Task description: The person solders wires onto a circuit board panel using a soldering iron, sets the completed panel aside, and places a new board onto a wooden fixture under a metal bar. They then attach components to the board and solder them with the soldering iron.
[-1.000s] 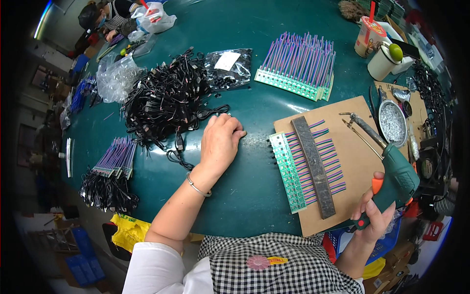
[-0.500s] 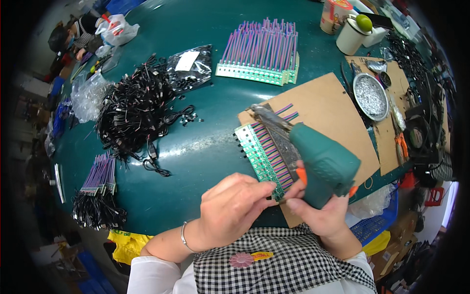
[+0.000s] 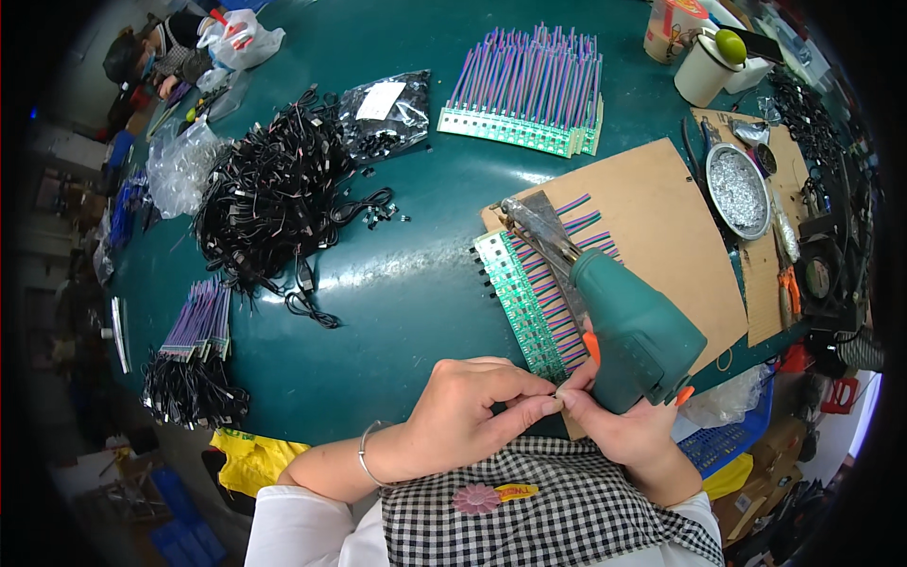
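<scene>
Your right hand (image 3: 628, 430) now grips the green soldering gun (image 3: 633, 331), lifted off the cardboard sheet (image 3: 661, 217) at the bench's near edge. Your left hand (image 3: 472, 406) has come from the cable pile (image 3: 274, 198) and pinches closed at the gun's base; I cannot tell what it holds. A white label (image 3: 381, 99) sits on the dark bag (image 3: 383, 118) toward the far edge.

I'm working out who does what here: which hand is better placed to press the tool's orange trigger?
Probably the right hand: it already grips the green soldering gun, beside the orange trigger. The left hand only pinches at its fingertips.
</scene>
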Motion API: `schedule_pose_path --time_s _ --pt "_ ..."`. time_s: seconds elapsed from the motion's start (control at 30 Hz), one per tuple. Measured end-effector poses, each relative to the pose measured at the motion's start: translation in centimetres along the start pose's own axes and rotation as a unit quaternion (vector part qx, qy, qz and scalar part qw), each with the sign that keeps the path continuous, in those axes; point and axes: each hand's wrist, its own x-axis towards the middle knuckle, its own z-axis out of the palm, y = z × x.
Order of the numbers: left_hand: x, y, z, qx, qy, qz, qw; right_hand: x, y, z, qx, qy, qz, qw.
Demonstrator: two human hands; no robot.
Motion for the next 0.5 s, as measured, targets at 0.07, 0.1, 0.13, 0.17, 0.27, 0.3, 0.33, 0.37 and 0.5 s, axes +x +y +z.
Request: schedule_pose_path --time_s 0.07,0.1,0.13,0.17,0.27,0.3,0.33,0.37,0.5 --pt "-0.1 0.0 -0.3 -0.014 -0.028 -0.015 0.999 -0.3 0.5 0.0 -0.009 -0.018 0.004 1.000" --pt "0.0 0.0 -0.6 -0.015 -0.027 -0.017 0.999 -0.2 0.5 0.0 -0.009 -0.019 0.006 1.000" --pt "0.1 0.0 -0.9 -0.023 -0.032 -0.020 0.999 -0.2 0.4 0.0 -0.023 -0.017 -0.009 1.000" --pt "0.3 0.0 -1.2 -0.031 -0.037 -0.023 0.999 -0.2 0.3 0.0 -0.038 -0.015 -0.023 0.999" --pt "0.9 -1.8 -1.7 -0.091 0.020 -0.186 0.978 -1.1 -0.2 -0.2 0.013 0.086 0.052 0.995" --pt "1.3 -3.0 -1.9 -0.146 0.042 -0.212 0.965 -1.2 -0.4 -0.4 0.015 0.080 0.052 0.995" --pt "1.8 -3.9 -2.2 -0.140 0.041 -0.219 0.965 -1.3 -0.8 -0.6 0.041 0.108 0.052 0.992" --pt "2.2 -4.6 -2.5 -0.135 0.040 -0.225 0.964 -1.5 -0.9 -0.9 0.068 0.136 0.051 0.987" --pt "3.1 -5.6 -2.8 -0.142 0.040 -0.261 0.954 -2.6 -0.5 -2.6 0.075 0.132 0.041 0.988"
